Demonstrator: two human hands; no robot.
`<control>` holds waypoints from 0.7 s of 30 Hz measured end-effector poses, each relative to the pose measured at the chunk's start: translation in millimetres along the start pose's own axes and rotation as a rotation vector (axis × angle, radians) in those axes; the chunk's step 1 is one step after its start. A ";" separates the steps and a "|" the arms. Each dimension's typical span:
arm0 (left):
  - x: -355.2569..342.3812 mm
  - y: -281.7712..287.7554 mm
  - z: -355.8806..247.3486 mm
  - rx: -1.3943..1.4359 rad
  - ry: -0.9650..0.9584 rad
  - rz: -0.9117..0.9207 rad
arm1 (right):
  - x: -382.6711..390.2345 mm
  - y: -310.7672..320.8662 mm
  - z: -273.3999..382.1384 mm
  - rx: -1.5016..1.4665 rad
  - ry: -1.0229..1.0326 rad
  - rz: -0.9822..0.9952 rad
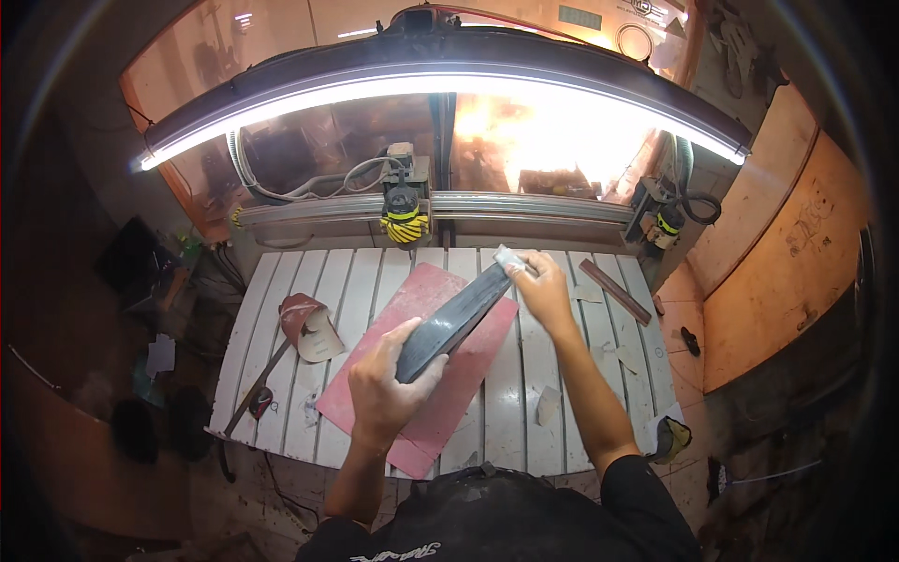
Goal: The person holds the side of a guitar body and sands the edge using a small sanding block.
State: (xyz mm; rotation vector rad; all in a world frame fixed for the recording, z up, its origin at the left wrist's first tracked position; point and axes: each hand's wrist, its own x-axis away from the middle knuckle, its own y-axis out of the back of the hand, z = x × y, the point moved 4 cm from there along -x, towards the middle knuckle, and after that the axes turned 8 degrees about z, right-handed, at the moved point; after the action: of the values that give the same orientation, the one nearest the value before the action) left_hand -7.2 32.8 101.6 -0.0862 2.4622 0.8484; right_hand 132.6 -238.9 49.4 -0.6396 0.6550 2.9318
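A long, dark grey tapered piece (451, 324) with a smooth, slightly shiny face slants above the table, its wide end toward me. My left hand (390, 377) grips that wide end, thumb on one side and fingers on the other; whitish dust coats its skin. At the narrow far end, my right hand (538, 279) is closed on a small whitish pad (508, 258), perhaps folded abrasive paper, pressed against the piece. Below the piece lies a pink rectangular sheet (351, 382) on the white slatted table (506, 412).
A curled reddish-brown sheet with a pale back (307, 328) rests at left, beside a dark bar (272, 370) and a tape measure (261, 403). A brown strip (615, 292) lies at right. Behind are a metal rail (524, 208) carrying a machine head (405, 211) and a bright tube lamp (440, 82).
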 end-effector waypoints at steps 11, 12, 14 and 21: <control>18.5 -16.2 -4.5 0.010 -0.049 0.020 | 40.2 1.6 51.2 -0.115 -0.069 -0.112; 21.6 -11.6 -1.1 -0.015 -0.045 0.015 | 55.8 -15.0 82.1 0.113 0.134 -0.038; 28.4 -4.9 4.6 -0.032 -0.028 0.007 | 95.6 -40.4 130.3 0.306 0.409 0.066; 29.1 -16.2 -4.6 0.003 -0.117 0.036 | 61.3 0.8 49.5 0.134 0.074 -0.113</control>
State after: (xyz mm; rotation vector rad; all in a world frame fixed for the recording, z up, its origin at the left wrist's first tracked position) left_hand -30.7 20.2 81.0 0.0093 2.3622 0.8407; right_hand 57.7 -220.1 65.1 -0.7476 0.7877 2.7453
